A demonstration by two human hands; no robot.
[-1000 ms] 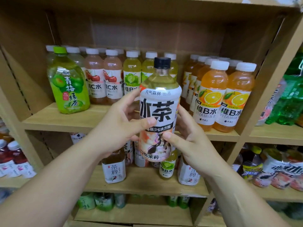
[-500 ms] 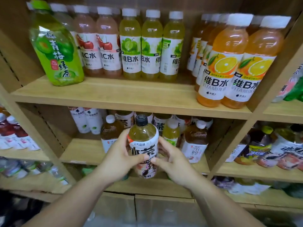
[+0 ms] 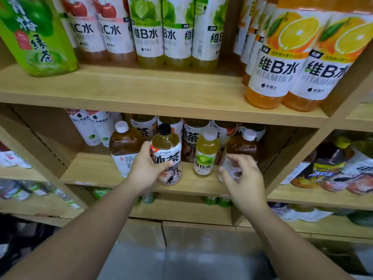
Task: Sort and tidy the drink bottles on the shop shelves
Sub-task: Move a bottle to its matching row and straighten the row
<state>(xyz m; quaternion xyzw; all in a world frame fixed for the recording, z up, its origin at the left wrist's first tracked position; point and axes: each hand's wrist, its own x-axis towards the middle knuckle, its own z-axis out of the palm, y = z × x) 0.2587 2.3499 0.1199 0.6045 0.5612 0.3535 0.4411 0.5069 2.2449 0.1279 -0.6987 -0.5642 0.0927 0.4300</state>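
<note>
The tea bottle (image 3: 167,153) is gripped by the left hand (image 3: 144,171): the thumb (image 3: 164,165) is laid across the front of the label, while the other fingers are curled round the left side and back. The bottle is held upright near the front edge of the middle shelf (image 3: 90,168), between a brown bottle (image 3: 124,147) on its left and a small yellow-green bottle (image 3: 204,156) on its right. A black cap, pale golden liquid and a white label with large dark characters and a picture lower down can be seen. Whether its base is fully set down cannot be told. The right hand (image 3: 243,178) is seen blurred, its fingers loosely curled and apart, just in front of another brown bottle (image 3: 243,145); whether that bottle is touched cannot be told. Rows of drinks are lined up on the upper shelf (image 3: 161,93).
</note>
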